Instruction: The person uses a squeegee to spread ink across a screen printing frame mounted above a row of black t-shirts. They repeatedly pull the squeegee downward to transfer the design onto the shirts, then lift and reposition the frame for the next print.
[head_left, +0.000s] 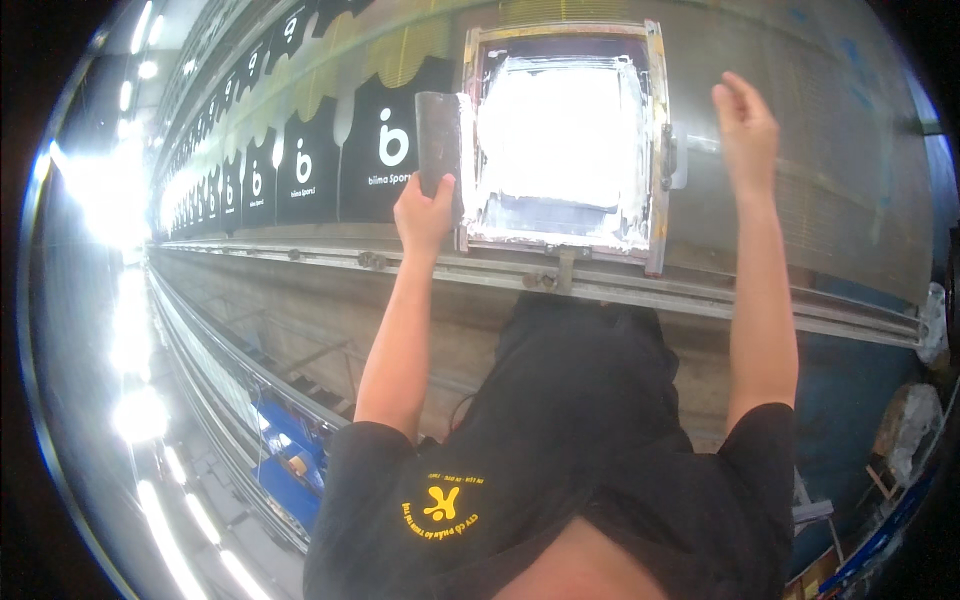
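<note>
My left hand (pixel 425 212) is closed around the lower end of a dark flat squeegee (pixel 438 140), held upright at the left edge of a screen printing frame (pixel 655 110). The frame lies on the long table, its mesh coated with bright white ink (pixel 560 130) that is smeared toward the borders. To the right of the frame, my right hand (pixel 748 125) is raised above the table with fingers stretched and slightly bent. Nothing shows in it. Whatever lies under the screen is hidden.
Black cut fabric pieces (pixel 375 155) with white prints run along the table (pixel 830 150) to the left. A metal rail (pixel 480 268) follows its near edge, with a small clamp (pixel 566 270) by the frame. Blue bins (pixel 290 480) stand lower left, beyond another rail.
</note>
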